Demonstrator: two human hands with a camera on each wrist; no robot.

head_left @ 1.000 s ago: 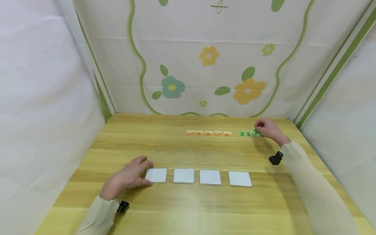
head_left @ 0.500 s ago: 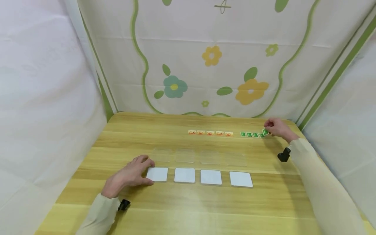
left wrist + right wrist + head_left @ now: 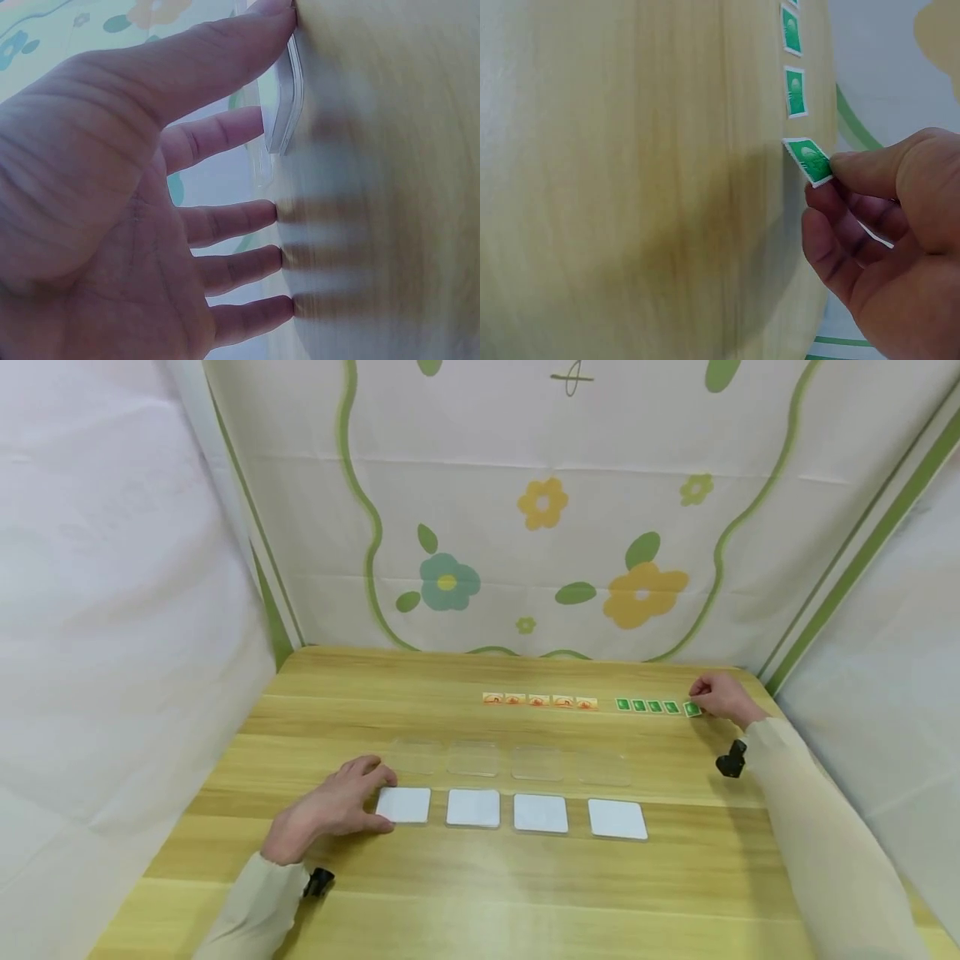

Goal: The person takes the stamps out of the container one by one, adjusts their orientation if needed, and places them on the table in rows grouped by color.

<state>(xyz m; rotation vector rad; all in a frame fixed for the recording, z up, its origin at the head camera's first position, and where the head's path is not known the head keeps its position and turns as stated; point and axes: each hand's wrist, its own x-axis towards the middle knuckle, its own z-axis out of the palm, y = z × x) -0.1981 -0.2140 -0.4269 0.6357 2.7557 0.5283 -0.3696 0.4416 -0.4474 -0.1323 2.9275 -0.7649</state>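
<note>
At the back right, my right hand (image 3: 726, 698) pinches a small green stamp (image 3: 810, 160) between thumb and fingers. Its near edge is at the tabletop and it is tilted, at the right end of a row of green stamps (image 3: 647, 706). Between the curled fingers in the right wrist view shows a thin white edge (image 3: 875, 235). My left hand (image 3: 330, 806) rests on the table with fingers spread and fairly straight. Its thumb and index finger lie at two sides of the leftmost white card (image 3: 403, 806), whose clear case (image 3: 285, 101) stands edge-on in the left wrist view.
Three more white cards (image 3: 473, 808) in clear cases continue the row rightward. Behind them lie several clear plastic covers (image 3: 472, 760). A row of orange stamps (image 3: 538, 701) lies near the back edge of the wooden table (image 3: 480, 893). Floral cloth (image 3: 480, 527) hangs behind it.
My right hand has moved right along the green row, leaving a stamp behind, and has lowered another to the row's right end. The left hand stays by the leftmost white card.
</note>
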